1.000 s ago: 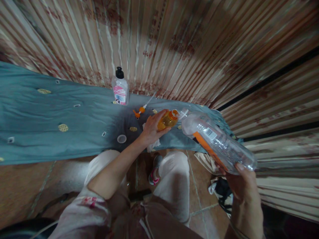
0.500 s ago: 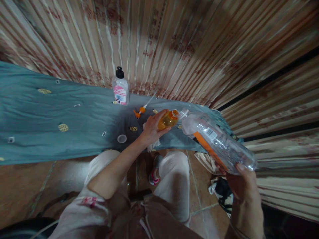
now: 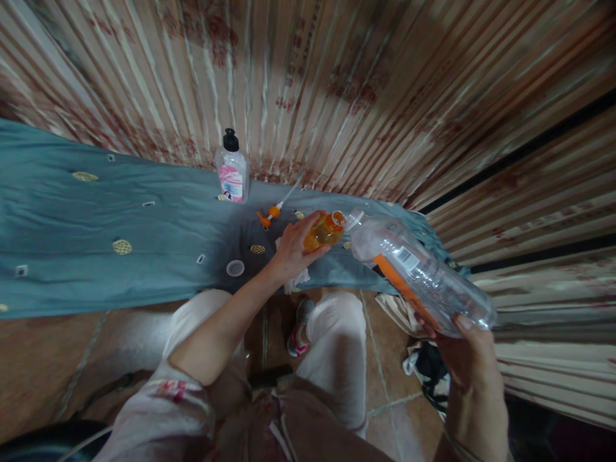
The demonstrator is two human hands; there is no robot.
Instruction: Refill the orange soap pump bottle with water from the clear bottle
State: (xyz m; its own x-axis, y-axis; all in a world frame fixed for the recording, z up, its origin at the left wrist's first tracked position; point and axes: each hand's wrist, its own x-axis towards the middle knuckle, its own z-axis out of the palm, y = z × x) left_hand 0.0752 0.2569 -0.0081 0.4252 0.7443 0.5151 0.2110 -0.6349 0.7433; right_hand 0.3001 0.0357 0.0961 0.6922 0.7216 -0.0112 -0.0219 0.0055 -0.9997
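My left hand [image 3: 299,242] is closed around an orange see-through bottle [image 3: 318,233], its uncapped neck tilted to the right. Mouth to mouth with it, a large clear plastic bottle [image 3: 403,260] with an orange label leans down to the left. My right hand [image 3: 464,343] grips that large bottle near its base. Whether the two rims touch, I cannot tell. Beyond my left hand lies an orange pump head [image 3: 269,216] with a thin clear tube. A small white round cap [image 3: 235,268] rests left of my left wrist. White crumpled tissue [image 3: 297,280] shows partly beneath that hand.
A clear bottle with a black top and pink label [image 3: 232,176] stands at the back of the teal cloth [image 3: 163,234]. Pleated patterned curtains [image 3: 289,96] hang behind and to the right. Dark and white items [image 3: 428,375] lie on the tiled floor.
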